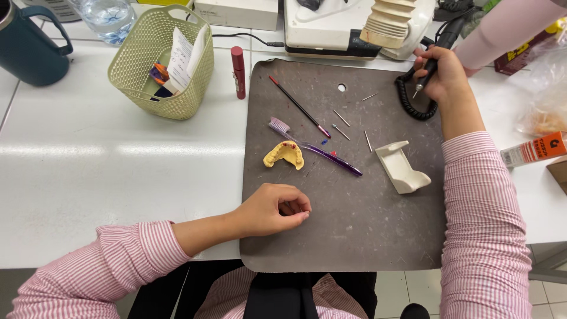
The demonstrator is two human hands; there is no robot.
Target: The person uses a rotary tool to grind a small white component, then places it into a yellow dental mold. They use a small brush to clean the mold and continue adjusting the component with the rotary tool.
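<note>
1. at the far right corner of the dark grey mat [354, 230], the right hand [442, 74] is wrapped around a slim black handpiece [436, 53], gripping it like a pen with the metal tip pointing down; fingers pressed fully around the shaft.
2. a black coiled cord [407, 97] loops on the mat just beside that hand.
3. near the front left edge of the mat, the left hand [271, 210] rests with thumb and fingertips pinched together; whether something tiny sits between them cannot be told.
4. above the left hand, apart from it, lies one yellow dental cast [284, 155] with red marks on it.
5. one purple toothbrush [313, 147] lies slanted just beside the cast, and one thin black and red pencil-like tool [298, 105] lies farther back.
6. four small metal burs [341, 118] lie scattered mid-mat.
7. one white plastic holder [401, 168] sits right of them.
8. off the mat to the left stand one yellow-green mesh basket [139, 65], one red tube [238, 71] and one dark teal mug [26, 47].
</note>
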